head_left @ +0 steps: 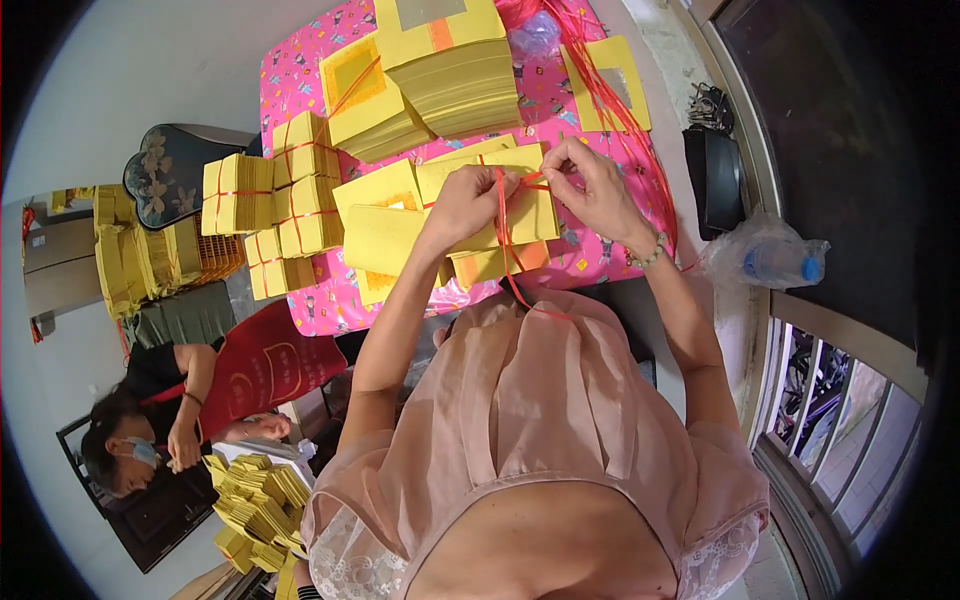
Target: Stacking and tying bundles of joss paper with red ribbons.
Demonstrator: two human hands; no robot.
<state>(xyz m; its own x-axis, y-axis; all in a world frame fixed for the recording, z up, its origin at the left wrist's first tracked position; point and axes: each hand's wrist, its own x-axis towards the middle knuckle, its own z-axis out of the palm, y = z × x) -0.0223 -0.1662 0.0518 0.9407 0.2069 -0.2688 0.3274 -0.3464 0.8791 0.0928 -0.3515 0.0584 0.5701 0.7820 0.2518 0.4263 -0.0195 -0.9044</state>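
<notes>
My left hand (472,206) and my right hand (597,192) meet over a bundle of yellow paper (537,222) at the table's near edge. Both hold a thin red ribbon (503,222), which wraps the bundle. Its loose end trails down onto my pink blouse. My left hand is closed around the ribbon at the bundle's middle. To its right, the fingers of my right hand pinch a short stretch of ribbon. Loose yellow sheets with orange patches (384,228) lie fanned out to the left, partly behind my left wrist.
Tall stacks of yellow paper (453,82) stand farther back on the pink patterned tablecloth (300,70). Tied bundles (238,195) are piled at the left edge. Red ribbons (610,95) hang along the right. A bagged plastic bottle (783,265) lies beyond. Another person (170,400) works lower left.
</notes>
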